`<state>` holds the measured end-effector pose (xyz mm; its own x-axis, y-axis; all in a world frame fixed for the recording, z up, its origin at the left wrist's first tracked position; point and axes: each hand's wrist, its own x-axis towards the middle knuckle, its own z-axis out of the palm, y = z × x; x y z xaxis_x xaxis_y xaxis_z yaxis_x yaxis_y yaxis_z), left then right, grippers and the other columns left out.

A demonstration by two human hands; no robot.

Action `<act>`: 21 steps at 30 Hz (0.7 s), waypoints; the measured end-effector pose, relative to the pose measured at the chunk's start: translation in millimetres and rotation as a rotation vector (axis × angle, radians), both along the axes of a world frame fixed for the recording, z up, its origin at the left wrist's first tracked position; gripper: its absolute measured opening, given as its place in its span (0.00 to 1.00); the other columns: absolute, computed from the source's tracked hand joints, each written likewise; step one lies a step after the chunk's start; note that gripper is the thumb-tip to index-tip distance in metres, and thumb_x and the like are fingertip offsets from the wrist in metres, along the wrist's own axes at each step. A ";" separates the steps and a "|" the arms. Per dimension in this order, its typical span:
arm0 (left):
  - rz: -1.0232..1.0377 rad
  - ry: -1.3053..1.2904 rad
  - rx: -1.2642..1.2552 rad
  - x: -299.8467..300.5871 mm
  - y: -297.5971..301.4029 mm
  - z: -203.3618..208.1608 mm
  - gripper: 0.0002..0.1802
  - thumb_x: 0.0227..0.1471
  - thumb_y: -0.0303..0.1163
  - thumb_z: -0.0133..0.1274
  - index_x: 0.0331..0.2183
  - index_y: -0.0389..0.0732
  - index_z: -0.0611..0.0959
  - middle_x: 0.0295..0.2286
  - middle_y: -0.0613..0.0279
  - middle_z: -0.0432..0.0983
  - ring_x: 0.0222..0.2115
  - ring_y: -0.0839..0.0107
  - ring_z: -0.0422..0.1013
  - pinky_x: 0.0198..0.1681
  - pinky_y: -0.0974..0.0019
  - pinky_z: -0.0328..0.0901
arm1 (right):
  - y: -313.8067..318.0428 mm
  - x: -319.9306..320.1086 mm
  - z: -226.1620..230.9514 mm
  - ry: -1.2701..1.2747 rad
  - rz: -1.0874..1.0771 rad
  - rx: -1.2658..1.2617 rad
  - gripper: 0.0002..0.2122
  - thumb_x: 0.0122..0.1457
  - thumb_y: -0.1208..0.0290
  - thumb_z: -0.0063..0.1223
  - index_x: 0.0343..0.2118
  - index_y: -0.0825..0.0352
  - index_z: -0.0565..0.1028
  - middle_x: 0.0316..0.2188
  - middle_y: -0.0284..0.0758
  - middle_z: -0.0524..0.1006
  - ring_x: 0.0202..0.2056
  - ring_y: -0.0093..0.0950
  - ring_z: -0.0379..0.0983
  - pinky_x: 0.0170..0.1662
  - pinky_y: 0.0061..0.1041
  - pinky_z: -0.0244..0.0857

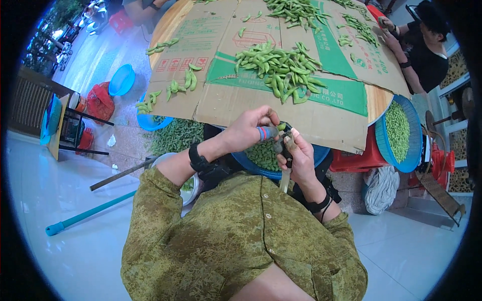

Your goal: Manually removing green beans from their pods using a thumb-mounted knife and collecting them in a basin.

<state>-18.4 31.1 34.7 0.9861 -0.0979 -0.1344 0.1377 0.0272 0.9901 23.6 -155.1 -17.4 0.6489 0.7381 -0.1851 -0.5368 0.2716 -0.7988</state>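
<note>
The left hand (pixel 258 124) is closed, its fingertips pinching a green pod (pixel 282 126) just above the near edge of the table; its thumb wears a grey cover with coloured bands. At the pod's four o'clock sits the right hand (pixel 299 156), fingers curled in close to it (I cannot tell whether they grip the pod as well, since dark coverings hide the fingertips). A dark band circles each wrist.

Right below the hands, at six o'clock, a blue basin (pixel 322 154) holds shelled green beans (pixel 263 156), and nearer still is the person's patterned green shirt (pixel 221 226). At twelve o'clock, flattened cardboard (pixel 221 108) covers the wooden table (pixel 380 100) and bears a large pile of pods (pixel 281 70), with smaller clusters scattered around it.

At nine o'clock a darker green heap (pixel 178 136) lies on the floor. At three o'clock a second basin (pixel 416 133), tilted, is full of pale green beans (pixel 396 128); a red stool (pixel 356 156) stands between it and the hands, and a whitish sack (pixel 381 190) rests at four.

Farther out, a co-worker (pixel 427 55) in black sits at two o'clock, an empty light-blue basin (pixel 122 80) lies toward ten, and a teal pole (pixel 95 215) stretches across the floor at eight.
</note>
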 end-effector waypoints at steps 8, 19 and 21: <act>0.125 0.078 0.130 -4.9 -9.2 -9.0 0.05 0.51 0.29 0.54 0.31 0.38 0.81 0.20 0.70 0.74 0.20 0.85 0.64 0.21 0.78 0.57 | 0.1 -6.9 3.3 -0.135 -0.028 -0.018 0.14 0.64 0.72 0.40 0.52 0.68 0.65 0.23 0.28 0.67 0.15 0.15 0.59 0.16 0.14 0.52; 0.136 0.004 0.089 -7.4 -14.4 -11.9 0.05 0.50 0.28 0.54 0.30 0.38 0.82 0.19 0.76 0.69 0.19 0.87 0.59 0.20 0.79 0.53 | -2.7 -8.6 4.2 -0.015 -0.023 0.058 0.17 0.64 0.70 0.41 0.55 0.67 0.63 0.23 0.27 0.66 0.16 0.15 0.58 0.16 0.14 0.52; 0.132 0.012 0.103 -8.5 -14.5 -12.3 0.05 0.50 0.27 0.54 0.31 0.38 0.82 0.19 0.76 0.69 0.18 0.88 0.59 0.19 0.79 0.53 | -2.7 -8.8 2.5 0.031 -0.032 0.092 0.17 0.64 0.70 0.41 0.55 0.67 0.63 0.23 0.27 0.66 0.16 0.15 0.58 0.16 0.14 0.52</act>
<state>-26.9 16.6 22.5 0.9877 0.0472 -0.1488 0.1514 -0.0560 0.9869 14.8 -157.8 -14.9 0.6677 0.7315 -0.1381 -0.5506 0.3604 -0.7530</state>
